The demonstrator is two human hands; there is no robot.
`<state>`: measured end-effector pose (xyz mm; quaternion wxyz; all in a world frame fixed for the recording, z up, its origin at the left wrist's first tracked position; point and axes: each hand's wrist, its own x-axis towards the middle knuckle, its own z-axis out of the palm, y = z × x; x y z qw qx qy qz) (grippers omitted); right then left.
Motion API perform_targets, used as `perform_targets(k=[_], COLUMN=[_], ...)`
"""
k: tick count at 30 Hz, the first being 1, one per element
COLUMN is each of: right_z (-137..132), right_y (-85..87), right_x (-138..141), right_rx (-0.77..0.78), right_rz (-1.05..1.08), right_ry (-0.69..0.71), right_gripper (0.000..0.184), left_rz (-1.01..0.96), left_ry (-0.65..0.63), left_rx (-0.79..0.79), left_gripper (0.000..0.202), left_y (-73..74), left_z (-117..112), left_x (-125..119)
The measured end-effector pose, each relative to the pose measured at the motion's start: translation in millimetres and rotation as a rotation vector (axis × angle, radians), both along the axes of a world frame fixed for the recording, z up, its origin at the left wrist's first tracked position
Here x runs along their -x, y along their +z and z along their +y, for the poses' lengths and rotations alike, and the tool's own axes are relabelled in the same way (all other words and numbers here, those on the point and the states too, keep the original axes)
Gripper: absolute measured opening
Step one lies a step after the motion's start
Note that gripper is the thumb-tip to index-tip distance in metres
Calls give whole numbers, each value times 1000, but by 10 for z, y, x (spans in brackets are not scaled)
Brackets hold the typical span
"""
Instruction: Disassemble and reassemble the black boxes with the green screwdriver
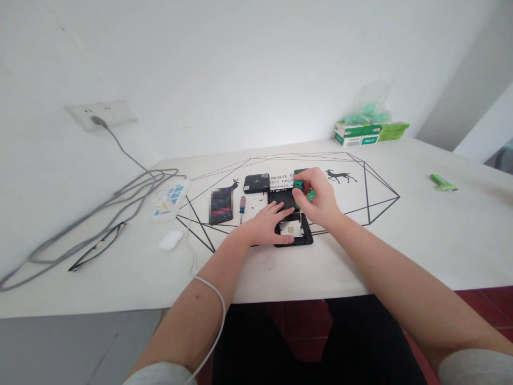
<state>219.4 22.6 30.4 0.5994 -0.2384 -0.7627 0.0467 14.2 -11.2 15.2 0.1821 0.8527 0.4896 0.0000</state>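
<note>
- Presses L hand (269, 222) down on black casing (306, 235), fingers spread apart, thumb out near the lower edge; can't tell if thumb touches rim or the silvery plate (292, 229) w/ gold-coloured patch inside.
- Grips green-handled screwdriver (298, 184) in R hand (316, 195), thumb & fingertips clamped on handle, shaft pointing down twd casing; can't tell if tip meets a screw.
- Has casing on white table (417, 240), approx. centre, just beyond front edge, btwn both hands.
- Shows green circuit board (311, 195) partly hidden behind R hand, just R of casing.
- Has black box (256, 183) w/ stickers beyond L hand.
- Keeps 2nd screwdriver (242, 205), blue/red handle, upright-ish on table L of casing, w/ small dark bits nearby.
- Has phone (220, 206), screen pixelated, L of 2nd screwdriver.
- Farther L: white case (171, 240), glasses (98, 247), grey cable (140, 174) running up to wall socket (100, 114).
- Runs white cable (218, 299) over L forearm.
- Back R, by wall: green/white boxes (358, 133) w/ clear bag (368, 104) on top.
- Far R: green packet (443, 183), well apart from rest.
</note>
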Motion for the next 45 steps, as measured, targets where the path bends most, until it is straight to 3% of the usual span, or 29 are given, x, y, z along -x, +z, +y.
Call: perform_targets(k=[5,8,14,18,22,25,32,38,41,45], right_z=[-8,7,48,57,95,141,180,453,667,868], right_y=[-14,-32,-70,-78,-123,-180,-196,-95,-124,-228], right_x=[-35,-21,24,20,19,25,17,-284,-515,-743], right_rx=[63,91,98,124,200,231,247,271,417,753], right_rz=[-6,-24,31,124,219,249,262,97,-89,-343], right_ry=[57,24,-82,-109,-100,-88,-73,-344,-488,-633], right_gripper=[32,23,21,22,29,33,36,32,34,36], left_rz=[2,-10,-39,-164,-298,-347,-218,-40,32,85], left_ry=[15,4,-10,-33,-94,-94,38,370,483,504], left_rx=[8,-3,-83,-220,-343,-399,-403,-512,-524,-526], left_gripper=[101,100,93,73,31,12,14,16,17,21], left_y=[-18,-20,-24,-40,-40,-33,3,-47,-87,-148], left_z=[5,8,4,20,66,99,119,238,290,338], left_x=[6,4,3,9,-4,-15,11,205,300,340])
